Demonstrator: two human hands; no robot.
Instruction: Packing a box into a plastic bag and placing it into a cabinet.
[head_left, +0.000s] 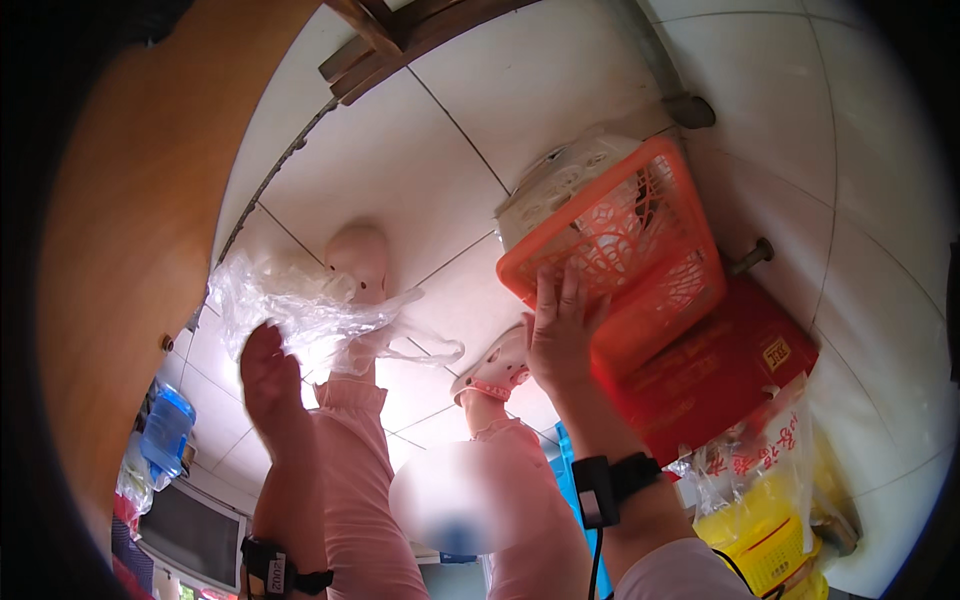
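Crumpled clear plastic bags spread out from the fingers of my left hand, which appears to grip them above the floor. The hand is dark and slightly blurred, so its exact hold is partly hidden. On the right, an orange-red openwork plastic basket leans with its lattice showing. My right hand has its fingers over the near edge of that basket, with the thumb on the outer side. Behind the basket rests a whitish plastic piece with a patterned surface.
A red box with printing sits beside the basket. Lower right are a printed plastic bag and a yellow basket. A brown wooden panel rises at left, near a blue water jug. My clog-covered feet are on the tiles.
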